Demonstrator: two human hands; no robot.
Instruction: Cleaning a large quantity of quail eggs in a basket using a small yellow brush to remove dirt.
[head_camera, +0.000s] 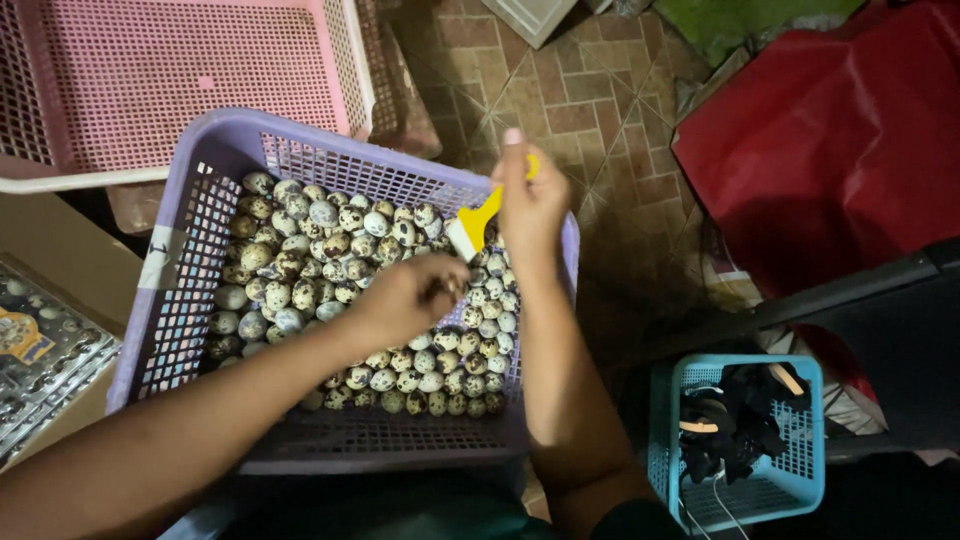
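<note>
A lilac plastic basket (200, 170) holds several speckled quail eggs (300, 260) piled in a layer. My left hand (405, 298) hovers over the eggs at the basket's middle, fingers curled around a small speckled egg (440, 287). My right hand (530, 205) is at the basket's far right rim, gripping a small yellow-handled brush (475, 222) whose pale bristle end points down toward the egg in my left hand.
A pink mesh basket (150, 80) sits behind the lilac one. A small blue basket (790, 480) with dark items stands at the right on the floor. A red cloth (830, 130) lies at upper right. Clear plastic trays (40, 350) rest at the left on cardboard. Tiled floor (590, 90) beyond.
</note>
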